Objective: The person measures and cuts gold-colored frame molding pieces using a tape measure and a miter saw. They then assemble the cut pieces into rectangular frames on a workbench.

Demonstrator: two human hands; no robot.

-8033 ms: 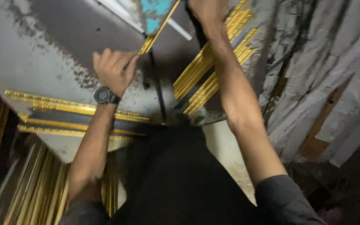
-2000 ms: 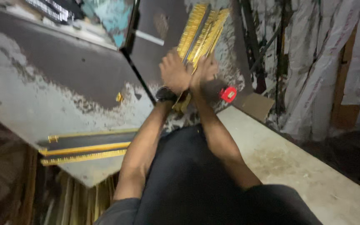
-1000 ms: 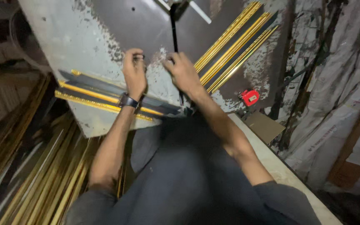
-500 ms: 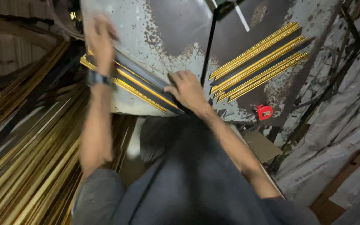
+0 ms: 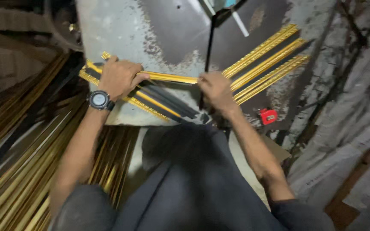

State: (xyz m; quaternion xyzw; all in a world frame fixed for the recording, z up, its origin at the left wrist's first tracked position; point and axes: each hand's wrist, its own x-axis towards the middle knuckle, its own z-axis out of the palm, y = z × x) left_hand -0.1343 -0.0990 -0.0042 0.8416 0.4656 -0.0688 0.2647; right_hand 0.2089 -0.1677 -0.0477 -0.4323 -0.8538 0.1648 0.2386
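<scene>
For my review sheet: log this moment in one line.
left hand: grips gold strip | right hand: holds strip's other end | red tape measure: apart, right

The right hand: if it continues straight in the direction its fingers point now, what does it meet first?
The right hand points up and left along the gold strip it grips. Probably next is the dark upright blade just beyond its fingertips, though depth is unclear.
</scene>
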